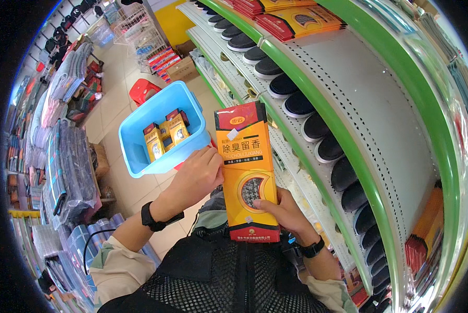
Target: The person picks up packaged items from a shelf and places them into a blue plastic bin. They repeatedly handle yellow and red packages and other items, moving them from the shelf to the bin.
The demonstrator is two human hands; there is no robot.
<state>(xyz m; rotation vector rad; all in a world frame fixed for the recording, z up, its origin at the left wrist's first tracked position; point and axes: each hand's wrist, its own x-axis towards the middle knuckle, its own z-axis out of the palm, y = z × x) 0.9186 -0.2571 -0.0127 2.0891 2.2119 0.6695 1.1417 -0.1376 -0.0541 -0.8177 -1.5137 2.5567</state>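
Note:
My right hand (286,211) grips the lower right side of an upright yellow and red insole packet (249,156), its thumb on the crescent window. My left hand (200,172) is at the packet's left edge with curled fingers; whether it pinches the edge I cannot tell. A small whitish sticker is on the packet's upper front. To the left, beyond my left hand, a light blue plastic bin (136,156) holds several smaller yellow boxes (153,143).
A green-edged shelf (316,86) on the right carries rows of dark slip-on shoes (322,148). Stacked insole packets (296,21) lie on its upper level, with more (425,234) at lower right. Folded textiles (67,172) line the left. A red stool (142,90) stands behind the bin.

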